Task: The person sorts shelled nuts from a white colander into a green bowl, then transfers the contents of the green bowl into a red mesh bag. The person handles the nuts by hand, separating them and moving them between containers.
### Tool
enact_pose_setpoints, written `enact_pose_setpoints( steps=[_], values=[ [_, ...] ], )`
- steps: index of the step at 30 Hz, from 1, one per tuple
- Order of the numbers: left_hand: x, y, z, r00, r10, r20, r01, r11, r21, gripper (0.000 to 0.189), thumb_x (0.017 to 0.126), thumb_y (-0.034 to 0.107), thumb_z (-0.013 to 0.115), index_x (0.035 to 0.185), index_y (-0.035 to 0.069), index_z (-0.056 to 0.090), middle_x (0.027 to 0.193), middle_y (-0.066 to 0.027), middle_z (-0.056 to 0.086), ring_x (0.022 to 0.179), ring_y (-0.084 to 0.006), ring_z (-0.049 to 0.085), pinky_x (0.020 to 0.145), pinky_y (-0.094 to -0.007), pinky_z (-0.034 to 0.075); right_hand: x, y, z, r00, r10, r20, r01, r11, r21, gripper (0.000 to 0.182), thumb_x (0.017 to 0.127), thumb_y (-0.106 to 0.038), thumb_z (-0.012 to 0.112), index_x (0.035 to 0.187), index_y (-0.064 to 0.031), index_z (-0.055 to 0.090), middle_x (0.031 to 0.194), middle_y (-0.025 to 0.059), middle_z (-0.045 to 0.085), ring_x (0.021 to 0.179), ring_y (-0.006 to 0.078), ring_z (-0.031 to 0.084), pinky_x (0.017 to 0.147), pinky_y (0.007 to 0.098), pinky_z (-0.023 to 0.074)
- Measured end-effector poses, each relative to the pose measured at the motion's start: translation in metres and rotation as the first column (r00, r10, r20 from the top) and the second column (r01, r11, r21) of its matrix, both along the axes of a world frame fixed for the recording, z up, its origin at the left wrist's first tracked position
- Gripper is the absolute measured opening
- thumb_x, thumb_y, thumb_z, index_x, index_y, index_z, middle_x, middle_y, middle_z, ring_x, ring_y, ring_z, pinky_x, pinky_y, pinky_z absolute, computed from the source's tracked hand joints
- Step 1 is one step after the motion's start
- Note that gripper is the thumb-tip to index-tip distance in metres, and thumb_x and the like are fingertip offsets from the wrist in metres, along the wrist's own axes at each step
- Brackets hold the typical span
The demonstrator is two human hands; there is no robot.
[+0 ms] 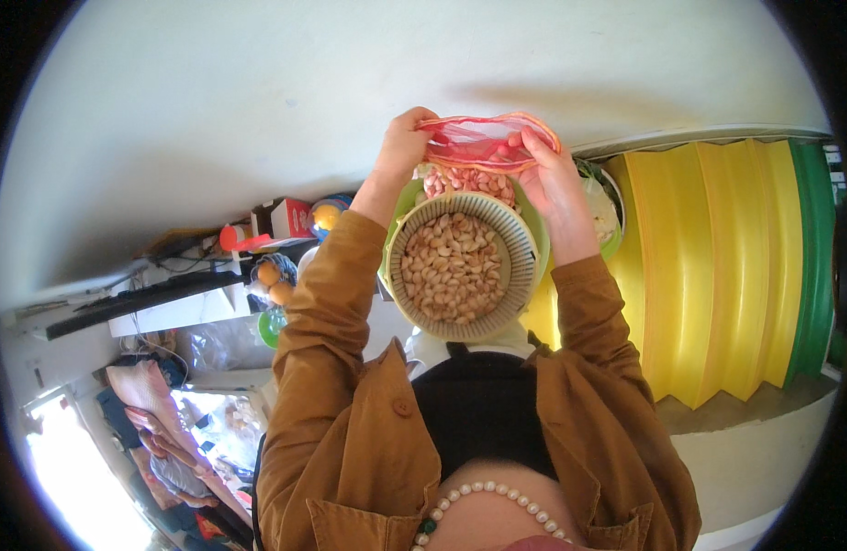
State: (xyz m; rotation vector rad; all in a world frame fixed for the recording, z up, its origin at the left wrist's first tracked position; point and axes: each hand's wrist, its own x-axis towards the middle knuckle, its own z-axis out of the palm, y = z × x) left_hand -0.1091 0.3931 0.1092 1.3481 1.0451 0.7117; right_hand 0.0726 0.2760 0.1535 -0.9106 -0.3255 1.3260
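My left hand (405, 146) grips the left end of the rim of a red mesh bag (468, 164). At the right end, my right hand (548, 172) holds the rim, its thumb and fingers over the edge. The bag's mouth is stretched wide between them. Pinkish garlic cloves (464, 180) show just below the rim; whether they lie in the bag or in the green basin behind, I cannot tell. Nearer my body, a cream slatted plastic basket (521, 272) holds many peeled-looking tan garlic cloves (454, 268). It stands over a light green basin (542, 237).
A pale wall (423, 62) rises just beyond my hands. On the right are a green-rimmed bowl (610, 241) with a pale bag and a yellow folded panel (712, 268). Oranges (279, 293) and a red box (292, 218) are at left. A person (179, 475) is farther back, lower left.
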Motion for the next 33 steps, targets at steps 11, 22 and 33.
enact_pose_setpoints(
  steps=[11,22,33],
  values=[
    [0.000,-0.018,-0.002,0.753,0.346,0.559,0.106,0.775,-0.623,0.029,0.094,0.007,0.033,0.110,-0.003,0.055,0.059,0.0007,0.036,0.043,-0.0087,0.026,0.038,-0.0242,0.020,-0.029,-0.033,-0.053,0.938,0.298,-0.176,-0.306,0.952,-0.019,0.041,0.087,-0.019,0.067,0.121,-0.0001,0.052,0.089,0.0054,0.065,0.084,0.0155,0.062,0.079,0.0304,0.0502],
    [-0.020,-0.032,-0.014,0.974,-0.195,0.117,0.225,0.903,-0.366,0.031,0.090,0.027,0.061,0.104,-0.001,0.065,0.070,0.0025,0.055,0.058,-0.0056,0.046,0.053,-0.0227,0.039,0.023,-0.008,-0.077,0.970,0.044,-0.237,-0.073,0.991,-0.114,0.026,0.096,-0.009,0.039,0.114,0.0041,0.052,0.110,0.0188,0.061,0.096,0.0319,0.062,0.084,0.0480,0.0521],
    [-0.003,-0.032,-0.052,0.931,0.087,0.354,0.117,0.849,-0.516,0.020,0.095,0.007,0.048,0.107,-0.004,0.060,0.091,-0.0102,0.066,0.082,-0.0175,0.064,0.076,-0.0328,0.054,0.026,0.012,-0.119,0.806,-0.444,-0.391,0.286,0.871,-0.399,0.020,0.098,-0.008,0.032,0.096,-0.0008,0.051,0.083,0.0117,0.058,0.075,0.0235,0.058,0.078,0.0433,0.0525]
  ],
)
